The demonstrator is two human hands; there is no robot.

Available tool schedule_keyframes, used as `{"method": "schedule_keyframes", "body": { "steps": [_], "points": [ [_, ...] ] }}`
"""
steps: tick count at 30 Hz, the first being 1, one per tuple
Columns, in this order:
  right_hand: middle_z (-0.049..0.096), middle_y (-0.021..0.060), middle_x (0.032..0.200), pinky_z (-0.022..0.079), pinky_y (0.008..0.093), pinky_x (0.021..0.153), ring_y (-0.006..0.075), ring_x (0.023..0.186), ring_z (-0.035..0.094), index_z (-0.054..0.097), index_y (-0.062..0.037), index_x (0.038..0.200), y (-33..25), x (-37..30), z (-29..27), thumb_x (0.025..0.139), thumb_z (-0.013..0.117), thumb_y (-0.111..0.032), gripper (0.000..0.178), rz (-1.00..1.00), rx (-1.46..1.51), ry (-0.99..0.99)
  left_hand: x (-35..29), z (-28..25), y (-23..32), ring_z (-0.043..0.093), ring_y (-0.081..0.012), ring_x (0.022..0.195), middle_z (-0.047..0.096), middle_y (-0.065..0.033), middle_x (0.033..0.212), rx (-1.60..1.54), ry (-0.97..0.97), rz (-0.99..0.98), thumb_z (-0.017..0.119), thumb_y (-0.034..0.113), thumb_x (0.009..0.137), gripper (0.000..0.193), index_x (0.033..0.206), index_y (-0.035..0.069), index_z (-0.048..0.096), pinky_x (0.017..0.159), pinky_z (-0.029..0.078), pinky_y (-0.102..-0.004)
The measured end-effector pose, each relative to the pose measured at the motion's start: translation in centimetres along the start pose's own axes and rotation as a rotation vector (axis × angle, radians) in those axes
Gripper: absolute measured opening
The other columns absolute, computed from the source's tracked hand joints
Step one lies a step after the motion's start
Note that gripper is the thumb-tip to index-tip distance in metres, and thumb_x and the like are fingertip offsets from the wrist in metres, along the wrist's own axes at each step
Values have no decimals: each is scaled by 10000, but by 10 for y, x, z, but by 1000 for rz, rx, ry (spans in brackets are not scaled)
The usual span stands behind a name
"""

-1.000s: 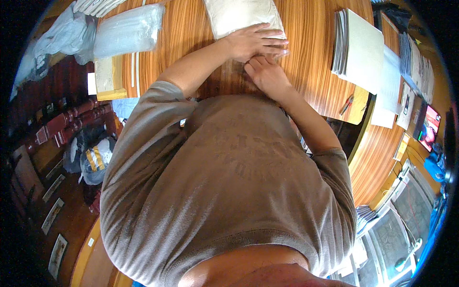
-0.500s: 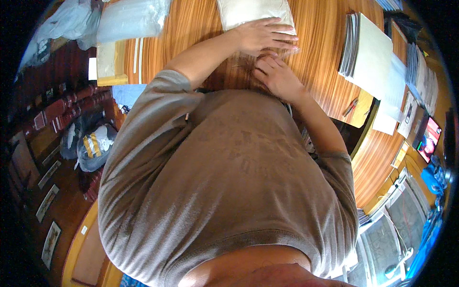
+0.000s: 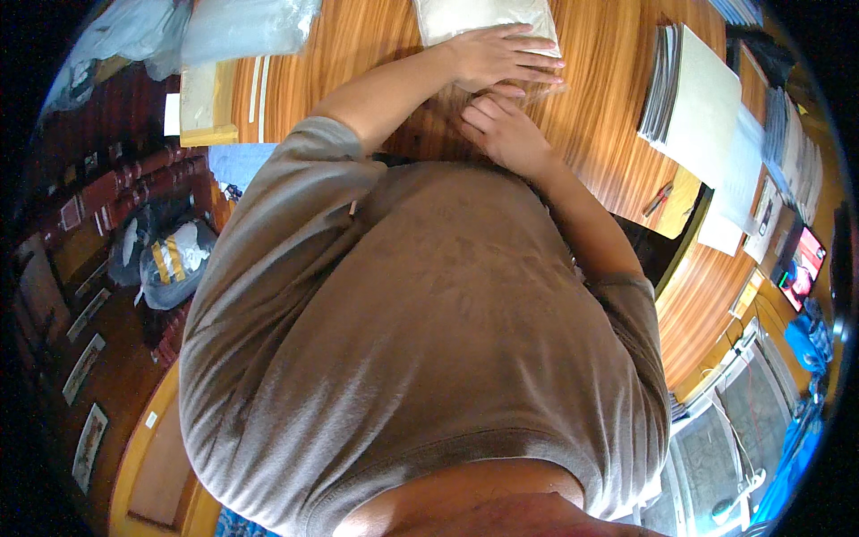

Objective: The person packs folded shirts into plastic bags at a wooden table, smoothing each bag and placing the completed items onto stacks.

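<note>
A flat white item in a clear plastic sleeve [image 3: 474, 16] lies on the wooden table [image 3: 358, 54] at the top of the view. My left hand [image 3: 501, 55] rests flat on its near end, fingers spread and pointing right. My right hand [image 3: 501, 130] sits just below it at the sleeve's near edge, with curled fingers on the clear flap. My own torso in a grey-brown shirt fills the middle of the view and hides the table edge.
A stack of pale booklets [image 3: 698, 98] lies to the right, with a red pen [image 3: 658, 199] near the table corner. Clear plastic bags [image 3: 242, 27] and a pale wooden block [image 3: 206, 107] sit at the upper left. Bags [image 3: 170, 259] stand on the floor at left.
The view has tilted, so the hands and sleeve sit higher in the picture. Both hands have stayed on the sleeve's near end; the right hand has shifted slightly along the flap.
</note>
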State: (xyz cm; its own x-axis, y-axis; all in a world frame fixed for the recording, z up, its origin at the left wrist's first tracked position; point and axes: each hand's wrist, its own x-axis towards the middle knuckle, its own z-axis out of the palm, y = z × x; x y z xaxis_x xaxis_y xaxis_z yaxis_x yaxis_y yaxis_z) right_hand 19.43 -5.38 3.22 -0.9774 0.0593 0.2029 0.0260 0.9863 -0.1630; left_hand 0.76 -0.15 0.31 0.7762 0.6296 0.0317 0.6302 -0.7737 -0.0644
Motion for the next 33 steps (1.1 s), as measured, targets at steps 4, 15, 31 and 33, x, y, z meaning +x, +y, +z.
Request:
{"method": "schedule_keyframes", "body": {
  "steps": [4, 15, 31, 33],
  "points": [
    [612, 64, 1134, 489, 422, 1004, 270, 1218, 576, 690, -102, 1113, 2, -10, -5, 873, 639, -212, 268, -6, -11, 115, 1, -5, 4, 216, -187, 1601, 253, 105, 1729, 2, -21, -16, 499, 482, 1068, 643, 1655, 412, 247, 1315, 199, -489],
    [622, 67, 1092, 485, 420, 1007, 285, 1083, 598, 700, -106, 1079, -12, 9, 23, 908, 668, -223, 210, 124, 110, 61, 1, -5, 6, 231, -187, 1595, 295, 94, 1715, -40, 20, -30, 514, 505, 1058, 635, 1644, 408, 287, 1307, 213, -508],
    [671, 84, 1113, 515, 446, 953, 312, 1053, 633, 697, -105, 1206, 73, -59, -65, 883, 768, -179, 339, 323, -31, 5, -3, -13, 12, 218, -213, 1595, 343, -22, 1685, -66, 86, -77, 537, 459, 1047, 600, 1561, 159, 456, 1325, 157, -477],
    [680, 84, 1059, 521, 440, 933, 304, 1039, 636, 737, -74, 1091, 88, -65, -65, 884, 772, -175, 233, 287, 55, -83, -1, -11, 11, 294, -235, 1568, 442, -43, 1626, -11, 132, -72, 547, 471, 1043, 577, 1511, 135, 522, 1309, 207, -482]
  ]
}}
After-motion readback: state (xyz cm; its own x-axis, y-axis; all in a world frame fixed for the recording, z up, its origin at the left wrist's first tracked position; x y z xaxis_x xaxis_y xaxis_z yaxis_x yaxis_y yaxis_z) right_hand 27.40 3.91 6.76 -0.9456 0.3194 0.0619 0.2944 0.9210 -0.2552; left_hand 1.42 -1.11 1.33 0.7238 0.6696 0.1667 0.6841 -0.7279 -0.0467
